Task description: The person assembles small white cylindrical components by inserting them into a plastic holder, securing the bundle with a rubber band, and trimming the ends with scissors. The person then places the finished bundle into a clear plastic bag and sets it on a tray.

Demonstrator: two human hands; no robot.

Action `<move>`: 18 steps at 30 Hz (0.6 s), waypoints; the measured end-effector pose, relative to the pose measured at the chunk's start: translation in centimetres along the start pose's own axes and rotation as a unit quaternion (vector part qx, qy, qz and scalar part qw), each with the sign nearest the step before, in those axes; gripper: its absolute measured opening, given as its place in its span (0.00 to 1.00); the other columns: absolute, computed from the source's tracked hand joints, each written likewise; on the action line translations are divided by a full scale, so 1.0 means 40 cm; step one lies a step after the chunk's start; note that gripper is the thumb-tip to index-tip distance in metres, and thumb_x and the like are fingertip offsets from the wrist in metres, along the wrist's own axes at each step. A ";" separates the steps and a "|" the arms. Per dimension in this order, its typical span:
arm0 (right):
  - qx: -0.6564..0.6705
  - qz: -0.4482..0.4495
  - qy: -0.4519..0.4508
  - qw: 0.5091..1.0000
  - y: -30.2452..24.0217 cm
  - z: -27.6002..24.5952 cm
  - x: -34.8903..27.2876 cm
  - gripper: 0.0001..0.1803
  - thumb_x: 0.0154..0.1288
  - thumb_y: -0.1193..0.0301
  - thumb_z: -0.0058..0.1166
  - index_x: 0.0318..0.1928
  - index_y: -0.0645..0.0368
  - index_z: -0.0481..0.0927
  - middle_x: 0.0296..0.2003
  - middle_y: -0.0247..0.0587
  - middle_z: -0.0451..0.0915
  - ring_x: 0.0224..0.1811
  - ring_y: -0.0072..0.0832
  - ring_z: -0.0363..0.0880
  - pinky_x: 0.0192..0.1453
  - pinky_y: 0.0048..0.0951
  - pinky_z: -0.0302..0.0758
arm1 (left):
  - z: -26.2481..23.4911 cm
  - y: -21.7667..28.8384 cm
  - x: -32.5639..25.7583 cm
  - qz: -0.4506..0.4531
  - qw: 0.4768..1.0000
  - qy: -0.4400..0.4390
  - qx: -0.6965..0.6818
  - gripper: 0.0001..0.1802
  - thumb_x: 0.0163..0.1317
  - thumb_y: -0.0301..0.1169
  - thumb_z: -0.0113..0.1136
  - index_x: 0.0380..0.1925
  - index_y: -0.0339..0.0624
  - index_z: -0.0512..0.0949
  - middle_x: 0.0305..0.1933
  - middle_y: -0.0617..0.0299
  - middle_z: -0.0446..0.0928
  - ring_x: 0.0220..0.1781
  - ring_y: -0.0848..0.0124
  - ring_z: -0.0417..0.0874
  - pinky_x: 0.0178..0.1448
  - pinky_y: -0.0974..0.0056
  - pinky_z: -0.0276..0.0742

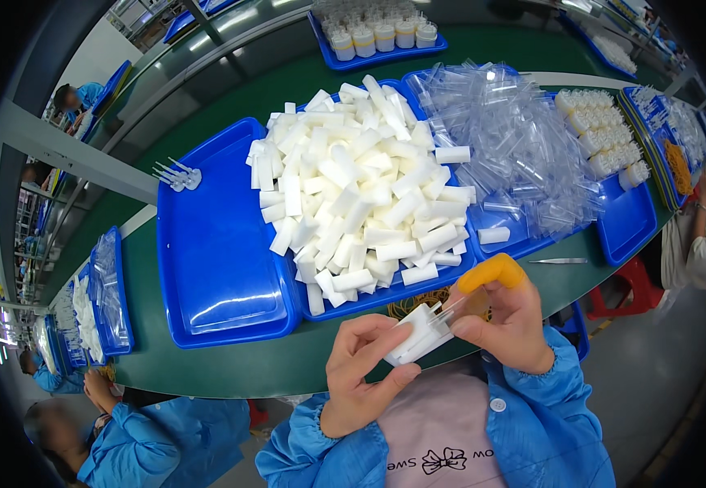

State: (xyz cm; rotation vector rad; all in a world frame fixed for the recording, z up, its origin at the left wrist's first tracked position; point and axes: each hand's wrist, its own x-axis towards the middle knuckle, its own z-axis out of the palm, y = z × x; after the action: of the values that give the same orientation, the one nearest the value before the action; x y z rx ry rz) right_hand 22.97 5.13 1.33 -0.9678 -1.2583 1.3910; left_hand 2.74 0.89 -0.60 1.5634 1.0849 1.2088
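Observation:
In front of my chest, my left hand [369, 366] grips a small bundle of white blocks [420, 335] between thumb and fingers. My right hand [503, 313], with an orange finger cot [493, 273] on one finger, meets the bundle's right end. Thumb and fingers there pinch a small clear piece [453, 311]; its exact shape is hard to make out. Just beyond both hands, a big heap of white foam-like pieces [353, 187] overfills a blue tray. Tan rubber bands [406, 306] lie on the table partly behind my hands.
Clear plastic sleeves [516, 138] fill a tray to the right, with tweezers [558, 260] near the table edge. Banded white bundles [601, 130] stand farther right. A blue tray [223, 268] at left holds small white stemmed parts [178, 176]. A co-worker [150, 439] sits at lower left.

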 end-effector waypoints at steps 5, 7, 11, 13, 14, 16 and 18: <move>-0.010 0.016 -0.022 1.000 0.008 -0.006 -0.001 0.21 0.53 0.72 0.68 0.45 0.60 0.72 0.38 0.37 0.79 0.40 0.19 0.77 0.45 0.22 0.73 | 0.003 -0.003 0.000 0.010 1.000 0.004 -0.011 0.23 0.48 0.27 0.71 0.47 0.36 0.79 0.50 0.51 0.69 0.48 0.64 0.74 0.51 0.62 0.72; -0.016 0.020 -0.033 0.999 0.003 -0.009 -0.005 0.20 0.54 0.72 0.67 0.44 0.61 0.72 0.39 0.37 0.79 0.41 0.19 0.76 0.46 0.22 0.73 | 0.004 -0.011 -0.003 0.027 1.000 0.001 -0.016 0.23 0.48 0.26 0.70 0.47 0.36 0.79 0.50 0.51 0.69 0.48 0.64 0.75 0.51 0.62 0.73; 0.019 0.033 -0.058 0.998 0.006 -0.010 -0.001 0.20 0.54 0.72 0.67 0.45 0.62 0.74 0.39 0.37 0.78 0.41 0.20 0.76 0.46 0.22 0.72 | 0.004 -0.007 -0.005 0.031 0.999 -0.011 -0.005 0.23 0.48 0.25 0.70 0.47 0.36 0.79 0.51 0.51 0.68 0.49 0.63 0.75 0.52 0.61 0.73; -0.023 0.004 -0.046 0.999 0.007 -0.007 -0.005 0.19 0.54 0.73 0.66 0.45 0.63 0.75 0.39 0.36 0.78 0.41 0.21 0.76 0.45 0.23 0.73 | 0.000 -0.010 -0.005 0.035 0.999 -0.017 0.012 0.23 0.47 0.25 0.71 0.46 0.34 0.79 0.51 0.51 0.68 0.50 0.63 0.75 0.53 0.62 0.73; -0.073 -0.036 -0.035 0.996 0.001 -0.005 -0.002 0.19 0.54 0.73 0.66 0.46 0.63 0.76 0.39 0.37 0.78 0.41 0.23 0.77 0.45 0.23 0.73 | -0.003 -0.007 -0.001 0.032 0.998 -0.008 0.046 0.24 0.46 0.25 0.72 0.46 0.33 0.78 0.51 0.52 0.67 0.50 0.63 0.75 0.54 0.62 0.72; -0.172 -0.114 -0.014 0.978 -0.014 -0.001 0.013 0.19 0.53 0.74 0.66 0.46 0.64 0.77 0.40 0.39 0.77 0.40 0.25 0.77 0.44 0.24 0.73 | -0.008 -0.003 0.009 0.026 0.993 0.011 0.113 0.26 0.45 0.26 0.73 0.46 0.32 0.76 0.52 0.52 0.67 0.51 0.64 0.75 0.56 0.63 0.71; -0.170 -0.095 -0.034 0.980 -0.020 -0.038 0.012 0.18 0.51 0.74 0.66 0.45 0.63 0.78 0.41 0.41 0.76 0.40 0.28 0.77 0.45 0.25 0.73 | 0.007 -0.015 0.013 -0.017 0.997 0.068 -0.017 0.25 0.44 0.25 0.73 0.45 0.35 0.76 0.51 0.55 0.69 0.49 0.68 0.76 0.52 0.66 0.73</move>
State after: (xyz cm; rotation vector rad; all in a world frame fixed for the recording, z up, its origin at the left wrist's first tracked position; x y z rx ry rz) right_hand 24.49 5.88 1.92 -1.0039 -1.6323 1.0881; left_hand 3.00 1.52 -1.08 1.4493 1.1674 1.3182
